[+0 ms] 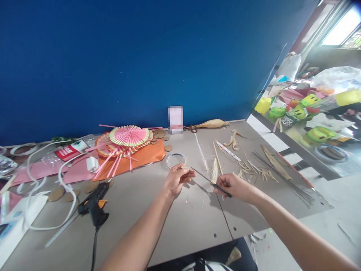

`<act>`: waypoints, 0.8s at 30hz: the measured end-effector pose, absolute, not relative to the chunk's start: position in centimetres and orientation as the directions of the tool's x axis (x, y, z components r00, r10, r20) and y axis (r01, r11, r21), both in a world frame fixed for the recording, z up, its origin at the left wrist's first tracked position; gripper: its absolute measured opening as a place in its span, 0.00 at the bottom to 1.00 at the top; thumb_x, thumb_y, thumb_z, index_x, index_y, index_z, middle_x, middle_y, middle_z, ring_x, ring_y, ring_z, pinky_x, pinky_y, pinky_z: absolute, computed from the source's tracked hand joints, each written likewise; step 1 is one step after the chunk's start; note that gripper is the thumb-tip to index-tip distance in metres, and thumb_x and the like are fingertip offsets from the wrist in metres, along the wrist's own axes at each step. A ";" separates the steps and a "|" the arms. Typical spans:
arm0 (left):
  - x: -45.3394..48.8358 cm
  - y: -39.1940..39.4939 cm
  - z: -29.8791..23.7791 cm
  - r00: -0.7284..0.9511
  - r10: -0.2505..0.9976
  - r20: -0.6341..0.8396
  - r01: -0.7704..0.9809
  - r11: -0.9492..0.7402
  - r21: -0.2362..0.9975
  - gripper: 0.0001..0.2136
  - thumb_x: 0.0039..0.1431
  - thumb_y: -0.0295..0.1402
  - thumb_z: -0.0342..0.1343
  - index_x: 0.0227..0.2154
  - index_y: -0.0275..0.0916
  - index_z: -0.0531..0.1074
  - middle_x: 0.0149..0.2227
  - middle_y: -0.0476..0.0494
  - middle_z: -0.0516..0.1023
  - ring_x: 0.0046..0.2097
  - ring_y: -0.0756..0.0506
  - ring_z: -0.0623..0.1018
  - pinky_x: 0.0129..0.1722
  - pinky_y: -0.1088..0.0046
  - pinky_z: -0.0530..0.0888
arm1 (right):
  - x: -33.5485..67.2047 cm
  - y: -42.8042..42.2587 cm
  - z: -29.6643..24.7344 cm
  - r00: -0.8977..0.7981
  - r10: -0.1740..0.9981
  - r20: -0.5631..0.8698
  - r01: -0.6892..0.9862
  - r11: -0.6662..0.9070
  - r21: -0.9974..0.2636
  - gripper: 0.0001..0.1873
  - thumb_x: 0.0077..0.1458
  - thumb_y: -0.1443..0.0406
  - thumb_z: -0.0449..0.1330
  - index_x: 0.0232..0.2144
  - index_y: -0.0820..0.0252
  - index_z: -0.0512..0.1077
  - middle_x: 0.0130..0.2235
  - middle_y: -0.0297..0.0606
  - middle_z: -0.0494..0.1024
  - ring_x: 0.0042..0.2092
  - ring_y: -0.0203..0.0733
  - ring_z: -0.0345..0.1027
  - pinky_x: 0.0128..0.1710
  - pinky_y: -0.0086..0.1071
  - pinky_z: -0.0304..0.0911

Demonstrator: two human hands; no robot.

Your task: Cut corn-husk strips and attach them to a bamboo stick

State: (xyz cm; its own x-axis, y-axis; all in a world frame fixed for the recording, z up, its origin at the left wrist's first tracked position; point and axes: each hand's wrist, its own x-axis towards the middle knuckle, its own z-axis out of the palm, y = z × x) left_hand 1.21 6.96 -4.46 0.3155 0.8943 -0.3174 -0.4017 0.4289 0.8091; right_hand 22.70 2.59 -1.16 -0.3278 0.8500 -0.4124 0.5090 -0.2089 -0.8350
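Observation:
My left hand (177, 178) is pinched shut on the end of a thin pale strip of dried leaf above the grey table (158, 222). My right hand (232, 185) is closed on the dark handle of a slim knife (210, 181), whose blade points left toward the left hand's fingertips. A pale husk strip (214, 174) lies just behind the blade. The two hands are a short gap apart near the table's middle.
A black and orange glue gun (94, 205) stands at the left with a white cable (63, 188). Pink folded paper fans (126, 139) lie on orange paper. A wire ring (175, 160), dried husk pieces (262, 171), thin dark sticks (284, 175) and a corn cob (213, 123) lie behind.

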 end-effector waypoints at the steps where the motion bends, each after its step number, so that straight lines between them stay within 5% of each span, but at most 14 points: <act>1: 1.2 7.0 -4.5 0.326 0.891 -0.315 -0.395 0.432 0.811 0.08 0.41 0.28 0.56 0.20 0.36 0.60 0.24 0.45 0.76 0.29 0.48 0.77 0.19 0.83 0.67 | 22.7 2.7 -0.9 -0.337 0.843 -0.419 0.523 -0.203 -0.828 0.12 0.43 0.58 0.57 0.22 0.62 0.66 0.19 0.32 0.70 0.22 0.31 0.60 0.22 0.25 0.55; 9: 1.1 6.8 -4.8 0.428 0.859 -0.283 -0.347 0.444 0.826 0.07 0.41 0.26 0.55 0.20 0.35 0.60 0.23 0.44 0.76 0.28 0.46 0.77 0.19 0.82 0.67 | 23.2 3.3 1.2 -0.393 0.836 -0.384 0.665 -0.029 -0.746 0.15 0.38 0.55 0.59 0.18 0.60 0.60 0.18 0.26 0.58 0.21 0.29 0.48 0.20 0.24 0.48; 24: 1.0 6.8 -4.9 0.491 0.840 -0.229 -0.353 0.432 0.830 0.08 0.42 0.28 0.57 0.20 0.34 0.61 0.25 0.42 0.77 0.29 0.45 0.77 0.19 0.81 0.67 | 23.3 3.2 0.8 -0.364 0.855 -0.369 0.692 -0.016 -0.721 0.12 0.40 0.58 0.56 0.18 0.60 0.61 0.18 0.27 0.59 0.21 0.29 0.49 0.19 0.24 0.48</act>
State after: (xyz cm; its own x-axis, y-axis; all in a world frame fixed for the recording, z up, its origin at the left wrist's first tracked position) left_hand 0.98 6.80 -4.87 0.4912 0.8405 -0.2288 -0.3527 0.4320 0.8300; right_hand 23.30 3.19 0.76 -0.3641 0.8553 -0.3686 0.6923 -0.0162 -0.7214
